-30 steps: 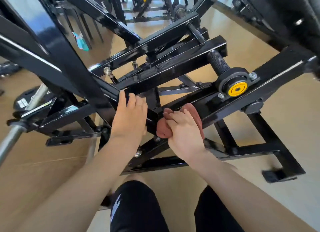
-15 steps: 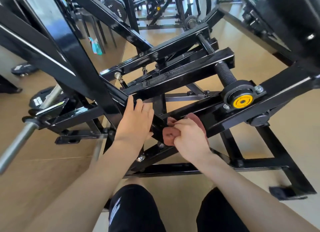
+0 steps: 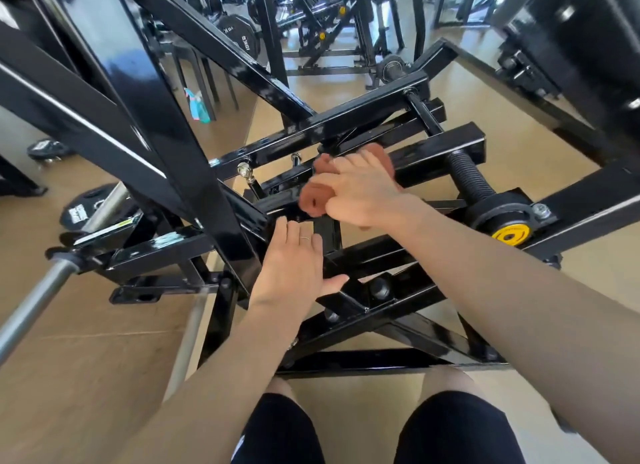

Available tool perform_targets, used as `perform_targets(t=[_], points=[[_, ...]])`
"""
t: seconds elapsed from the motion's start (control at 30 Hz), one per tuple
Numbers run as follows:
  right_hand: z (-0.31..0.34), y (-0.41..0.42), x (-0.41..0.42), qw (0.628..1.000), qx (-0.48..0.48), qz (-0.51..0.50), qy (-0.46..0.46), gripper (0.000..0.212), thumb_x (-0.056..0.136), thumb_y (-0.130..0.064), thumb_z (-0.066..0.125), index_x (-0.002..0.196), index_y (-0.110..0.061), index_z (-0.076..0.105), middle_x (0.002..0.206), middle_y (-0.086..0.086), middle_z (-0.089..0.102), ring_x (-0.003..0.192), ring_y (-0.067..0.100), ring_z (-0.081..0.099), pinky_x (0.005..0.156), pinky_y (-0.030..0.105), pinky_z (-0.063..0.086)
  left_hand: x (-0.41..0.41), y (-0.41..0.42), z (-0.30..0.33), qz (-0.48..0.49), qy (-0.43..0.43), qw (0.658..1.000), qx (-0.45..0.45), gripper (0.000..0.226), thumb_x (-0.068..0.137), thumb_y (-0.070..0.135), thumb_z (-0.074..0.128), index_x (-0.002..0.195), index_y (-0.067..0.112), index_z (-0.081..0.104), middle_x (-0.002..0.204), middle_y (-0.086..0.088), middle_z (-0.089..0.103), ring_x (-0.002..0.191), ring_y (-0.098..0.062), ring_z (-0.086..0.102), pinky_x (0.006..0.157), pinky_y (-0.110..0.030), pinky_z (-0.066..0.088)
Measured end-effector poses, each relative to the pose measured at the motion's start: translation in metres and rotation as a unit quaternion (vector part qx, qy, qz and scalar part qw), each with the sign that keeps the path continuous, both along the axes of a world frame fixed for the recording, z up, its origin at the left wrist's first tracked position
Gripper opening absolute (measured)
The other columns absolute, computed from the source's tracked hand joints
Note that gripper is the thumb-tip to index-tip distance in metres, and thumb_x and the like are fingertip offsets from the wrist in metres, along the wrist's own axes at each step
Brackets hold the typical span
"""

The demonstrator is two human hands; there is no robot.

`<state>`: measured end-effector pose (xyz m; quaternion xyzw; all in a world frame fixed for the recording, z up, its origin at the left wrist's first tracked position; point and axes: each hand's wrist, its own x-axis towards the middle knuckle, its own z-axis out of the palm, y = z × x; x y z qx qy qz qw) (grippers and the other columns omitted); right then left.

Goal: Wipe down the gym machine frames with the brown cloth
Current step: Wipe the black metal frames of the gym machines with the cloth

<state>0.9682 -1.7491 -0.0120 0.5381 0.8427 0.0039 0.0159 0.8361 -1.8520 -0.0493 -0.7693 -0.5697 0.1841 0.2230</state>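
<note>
A black steel gym machine frame (image 3: 349, 117) fills the middle of the head view, with crossing square tubes. My right hand (image 3: 363, 190) presses a crumpled brown cloth (image 3: 313, 198) onto an upper slanted bar of the frame; part of the cloth also shows past my fingers. My left hand (image 3: 294, 266) lies flat with fingers apart on a lower black bar, just below and left of the cloth, holding nothing. A ring is on one finger. My knees in black shorts are at the bottom.
A yellow-capped pivot (image 3: 510, 236) and a black threaded rod (image 3: 469, 174) sit right of my right hand. A steel bar (image 3: 41, 294) juts out low left. Weight plates (image 3: 81, 209) lie on the tan floor. A teal spray bottle (image 3: 199, 107) stands behind. More machines crowd the back.
My right hand has lifted the cloth from the lower bar joint up and forward onto a higher bar. My left hand has stayed on the lower bar. The view has tilted upward.
</note>
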Motion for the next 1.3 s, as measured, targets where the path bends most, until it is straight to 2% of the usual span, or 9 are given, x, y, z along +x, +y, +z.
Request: perform_targets(t=[0.27,0.47,0.73,0.9,1.1,1.2,1.23,1.27,1.3], points=[[0.004,-0.004,-0.028,0.996,0.014,0.091,-0.003,0.04,0.1,-0.032,0.04,0.135,-0.038,0.057,0.138,0.001,0.053,0.133,0.029,0.044,0.116,0.048,0.023,-0.001,-0.003,0.001,-0.009,-0.009,1.0,0.012,0.094,0.092,0.079,0.015,0.132,0.002,0.053,0.132,-0.015,0.059,0.127,-0.035,0.048,0.12,-0.046,0.022],[0.065,-0.013,0.073,0.998,-0.014,-0.057,-0.023,0.044,0.079,-0.034,0.025,0.105,-0.027,0.059,0.109,0.002,0.056,0.115,0.031,0.052,0.102,0.046,0.036,-0.003,0.001,-0.003,-0.011,-0.018,1.0,-0.005,0.092,0.092,0.078,0.011,0.134,0.005,0.051,0.137,-0.015,0.055,0.132,-0.036,0.045,0.122,-0.051,0.017],[0.006,-0.003,-0.024,0.993,-0.048,0.071,-0.082,0.05,0.099,-0.033,0.042,0.148,-0.037,0.045,0.156,0.004,0.039,0.144,0.032,0.032,0.121,0.058,0.017,-0.003,-0.002,-0.004,-0.011,-0.004,1.0,0.013,0.097,0.091,0.078,0.011,0.133,0.001,0.052,0.129,-0.016,0.06,0.125,-0.036,0.049,0.119,-0.047,0.024],[0.012,0.0,-0.01,0.992,-0.038,0.114,-0.029,0.042,0.098,-0.027,0.048,0.139,-0.035,0.055,0.146,-0.002,0.052,0.136,0.028,0.047,0.115,0.052,0.032,-0.003,-0.003,-0.004,-0.017,-0.011,1.0,0.022,0.098,0.088,0.076,0.005,0.126,0.003,0.057,0.121,-0.013,0.064,0.12,-0.034,0.052,0.119,-0.046,0.025],[0.075,-0.014,0.095,0.995,-0.077,-0.063,0.031,0.039,0.091,-0.023,0.042,0.118,-0.03,0.069,0.131,-0.01,0.057,0.106,0.016,0.063,0.084,0.035,0.055,-0.002,0.001,-0.004,-0.02,0.008,1.0,0.004,0.096,0.091,0.075,0.003,0.135,0.002,0.047,0.13,-0.015,0.057,0.126,-0.037,0.047,0.121,-0.049,0.018],[0.074,-0.006,0.093,0.993,-0.075,-0.094,0.009,0.033,0.081,-0.026,0.041,0.1,-0.022,0.068,0.117,-0.005,0.06,0.106,0.02,0.061,0.06,0.014,0.049,-0.004,0.001,-0.004,-0.025,0.004,1.0,0.009,0.095,0.091,0.075,0.003,0.13,0.002,0.049,0.125,-0.016,0.058,0.122,-0.037,0.049,0.12,-0.049,0.02],[0.068,-0.005,0.082,0.994,-0.06,-0.086,-0.007,0.038,0.075,-0.029,0.037,0.096,-0.017,0.067,0.113,-0.002,0.059,0.104,0.022,0.06,0.058,0.022,-0.044,-0.005,-0.001,-0.005,-0.027,0.003,1.0,0.008,0.095,0.09,0.074,0.002,0.128,0.002,0.051,0.123,-0.016,0.059,0.121,-0.037,0.05,0.12,-0.05,0.021],[0.06,-0.003,0.068,0.997,-0.044,-0.063,-0.03,0.04,0.072,-0.032,0.033,0.093,-0.017,0.064,0.11,-0.001,0.058,0.104,0.024,0.06,0.072,0.026,0.051,-0.006,-0.001,-0.007,-0.028,0.002,1.0,0.007,0.096,0.09,0.074,0.002,0.125,0.002,0.052,0.121,-0.017,0.06,0.12,-0.038,0.05,0.119,-0.05,0.021],[0.052,-0.003,0.049,0.997,-0.029,-0.038,-0.057,0.038,0.077,-0.035,0.032,0.094,-0.021,0.063,0.111,0.0,0.057,0.108,0.028,0.058,0.104,0.065,0.025,-0.006,0.0,-0.007,-0.028,0.002,1.0,0.007,0.096,0.09,0.075,0.002,0.124,0.001,0.053,0.12,-0.017,0.061,0.12,-0.038,0.051,0.119,-0.05,0.021]])
